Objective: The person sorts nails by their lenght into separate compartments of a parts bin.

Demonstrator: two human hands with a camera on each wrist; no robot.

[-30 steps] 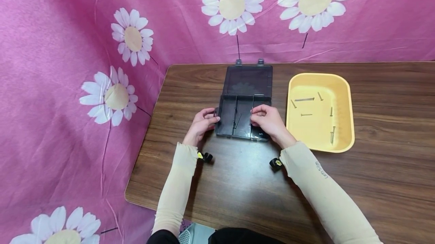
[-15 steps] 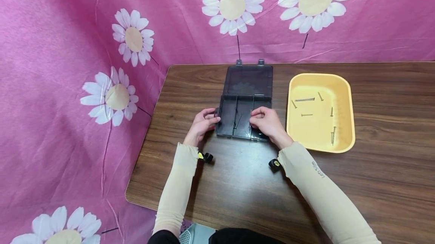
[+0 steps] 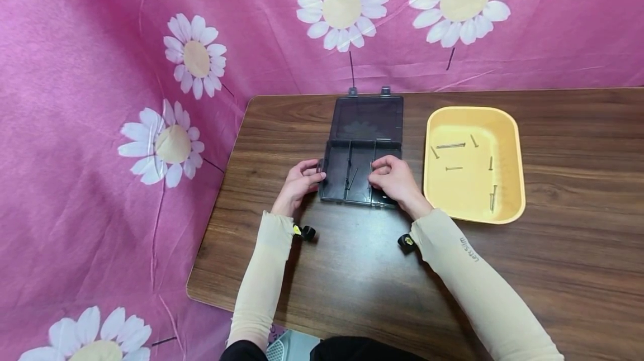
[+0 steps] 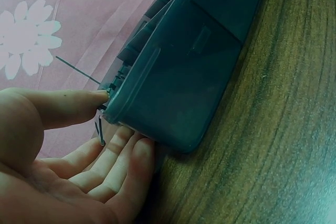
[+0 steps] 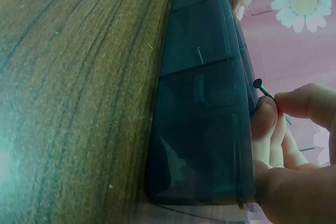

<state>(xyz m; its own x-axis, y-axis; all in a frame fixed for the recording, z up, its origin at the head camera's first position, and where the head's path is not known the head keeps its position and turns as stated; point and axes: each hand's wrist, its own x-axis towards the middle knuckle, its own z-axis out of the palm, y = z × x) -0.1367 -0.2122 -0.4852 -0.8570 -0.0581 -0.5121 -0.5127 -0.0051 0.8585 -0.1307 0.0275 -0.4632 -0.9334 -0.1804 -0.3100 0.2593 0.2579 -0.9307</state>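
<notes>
A dark see-through compartment box (image 3: 334,179) lies on the table with its lid (image 3: 368,118) folded back. At its left side my left hand (image 3: 297,185) grips the wall, thumb (image 4: 79,103) on the rim and fingers low against the outside. My right hand (image 3: 396,181) reaches over the right divider and pinches a nail (image 5: 263,89) between thumb and fingertips; its flat head shows in the right wrist view. Another nail (image 3: 353,180) lies slanted in the middle compartment. My right fingers hide part of the right compartment.
To the right stands a yellow tray (image 3: 520,182) holding several loose nails (image 3: 450,146). Behind the wooden table (image 3: 342,271) and along its left side hangs a pink cloth (image 3: 271,25) with white flowers. The lid reaches almost to the table's back edge.
My right hand has shifted slightly left over the box with the nail in its fingers. The left hand keeps its hold on the box's side, which has not moved.
</notes>
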